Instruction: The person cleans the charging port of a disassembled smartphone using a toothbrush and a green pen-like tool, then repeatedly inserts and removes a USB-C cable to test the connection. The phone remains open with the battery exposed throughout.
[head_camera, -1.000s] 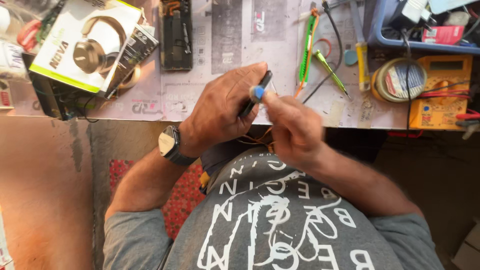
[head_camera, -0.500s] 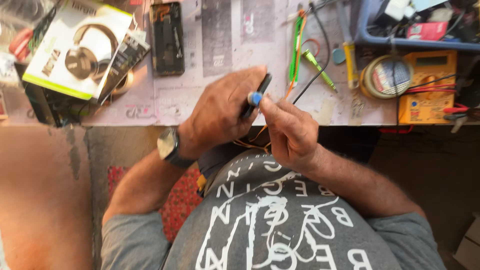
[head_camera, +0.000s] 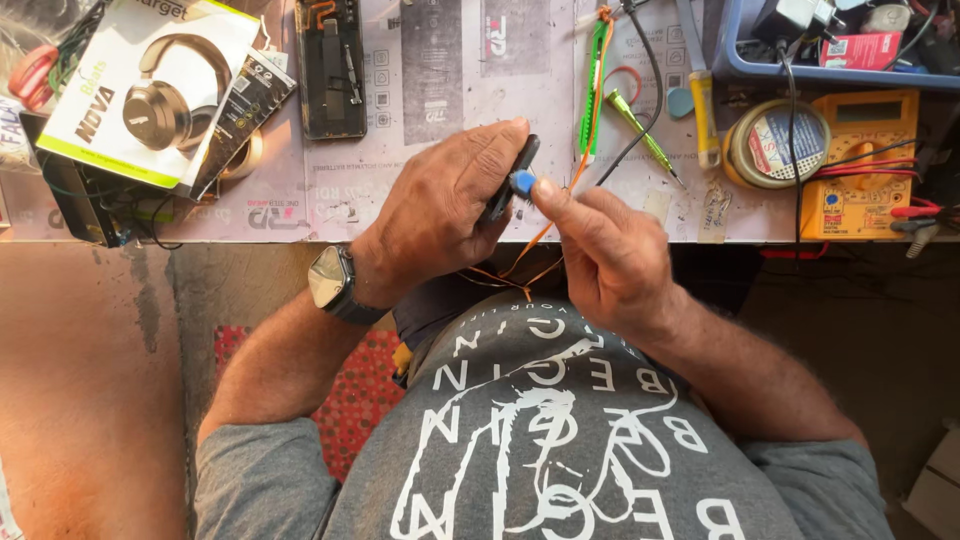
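The left hand (head_camera: 440, 215) is closed around a slim black tool (head_camera: 512, 175) with a blue tip, held just over the near edge of the bench (head_camera: 450, 215). The right hand (head_camera: 600, 255) meets it from the other side, its fingertips pinched on the blue tip, touching the left hand's fingers. Thin orange wires (head_camera: 530, 262) trail down between both hands toward the person's lap. Beyond the right hand lie a green screwdriver (head_camera: 645, 135), a roll of tape (head_camera: 780, 142) and a yellow meter (head_camera: 865, 165). Beyond the left hand sits an opened phone (head_camera: 331, 65), and farther to that side a headphone box (head_camera: 150, 90).
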